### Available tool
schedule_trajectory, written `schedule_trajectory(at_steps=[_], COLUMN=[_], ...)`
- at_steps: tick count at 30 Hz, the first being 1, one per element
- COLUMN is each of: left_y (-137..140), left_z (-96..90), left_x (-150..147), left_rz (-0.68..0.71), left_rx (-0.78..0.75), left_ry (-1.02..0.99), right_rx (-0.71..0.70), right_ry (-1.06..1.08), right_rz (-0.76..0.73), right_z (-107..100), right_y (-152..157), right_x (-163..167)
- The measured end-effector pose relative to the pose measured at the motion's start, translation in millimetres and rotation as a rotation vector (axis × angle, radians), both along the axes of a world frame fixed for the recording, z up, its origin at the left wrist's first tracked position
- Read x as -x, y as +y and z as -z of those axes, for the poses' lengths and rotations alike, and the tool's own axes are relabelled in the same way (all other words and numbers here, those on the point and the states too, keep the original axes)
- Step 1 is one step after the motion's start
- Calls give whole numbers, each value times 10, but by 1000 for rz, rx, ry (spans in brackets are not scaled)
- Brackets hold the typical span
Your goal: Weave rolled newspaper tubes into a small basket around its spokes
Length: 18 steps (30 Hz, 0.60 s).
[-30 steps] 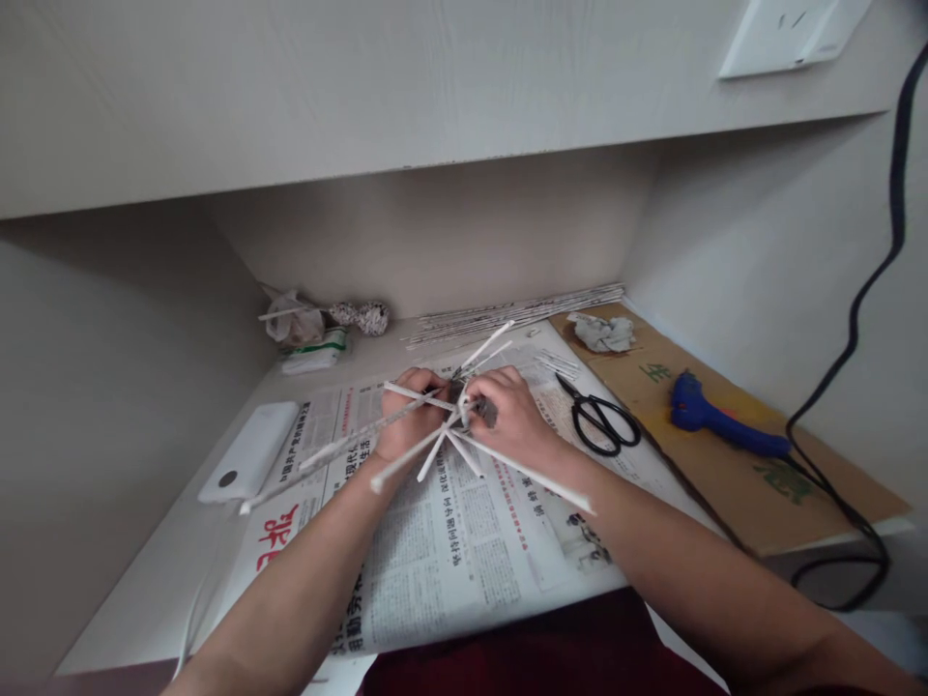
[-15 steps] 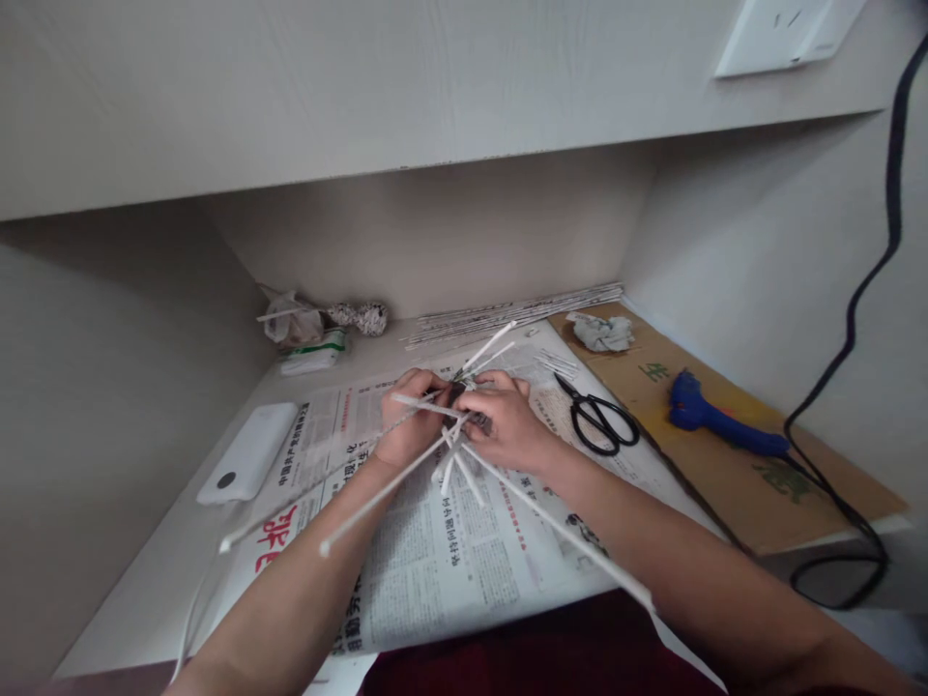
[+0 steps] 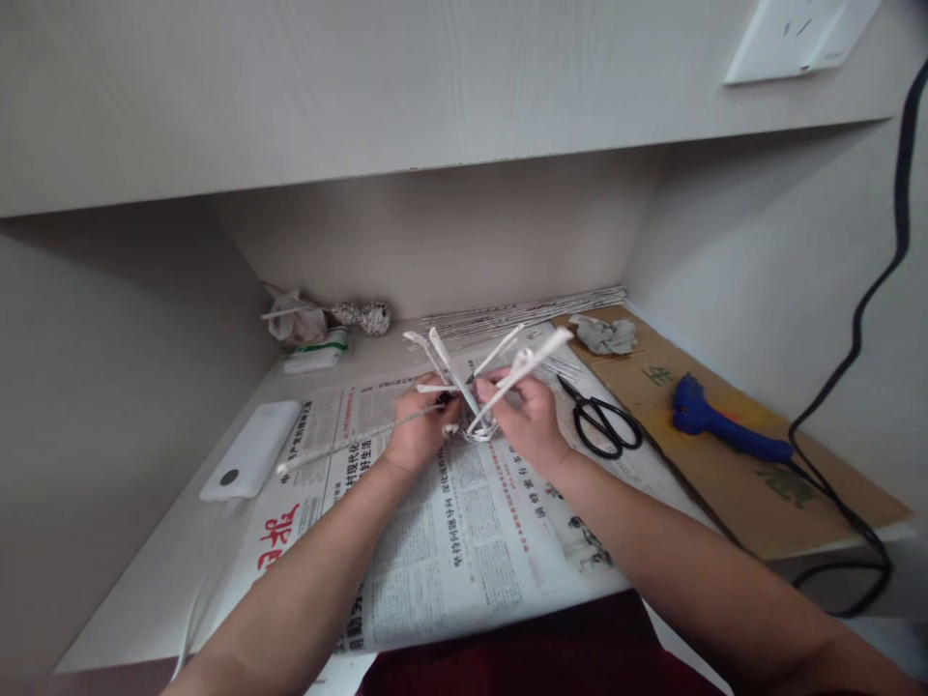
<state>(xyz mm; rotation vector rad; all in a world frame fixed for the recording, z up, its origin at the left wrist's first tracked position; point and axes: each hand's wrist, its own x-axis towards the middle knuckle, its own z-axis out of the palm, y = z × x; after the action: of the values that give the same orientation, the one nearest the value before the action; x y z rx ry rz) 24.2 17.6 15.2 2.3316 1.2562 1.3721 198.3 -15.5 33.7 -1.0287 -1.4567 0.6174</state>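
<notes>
Sticks of white rolled paper [image 3: 458,377], woven together at their lower ends, splay upward and outward between the bare left hand [image 3: 420,425], its fingers curled closed around one side, and the bare right hand [image 3: 533,418], closed in a pinch on the other. They are held above black-and-red printed newspaper sheets [image 3: 464,541]. Black-handled scissors [image 3: 581,406] lie just beside the right hand, with a blue gun-shaped tool [image 3: 732,427] farther right on brown cardboard [image 3: 819,517].

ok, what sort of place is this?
Probably an indoor craft nook: newspaper spread out, black scissors, a blue tool that looks like a glue gun, and a bundle of thin sticks at the back.
</notes>
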Motion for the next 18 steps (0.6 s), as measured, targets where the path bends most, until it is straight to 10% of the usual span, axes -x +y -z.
schedule_trajectory(at_steps=[18], left_y=[-90], left_z=[-107], left_x=[-46], left_rz=[-23], left_rx=[30], left_ry=[9], right_rx=[-244], right_ry=[-80], right_rz=[45], right_z=[-82], right_y=[-113], right_x=[23])
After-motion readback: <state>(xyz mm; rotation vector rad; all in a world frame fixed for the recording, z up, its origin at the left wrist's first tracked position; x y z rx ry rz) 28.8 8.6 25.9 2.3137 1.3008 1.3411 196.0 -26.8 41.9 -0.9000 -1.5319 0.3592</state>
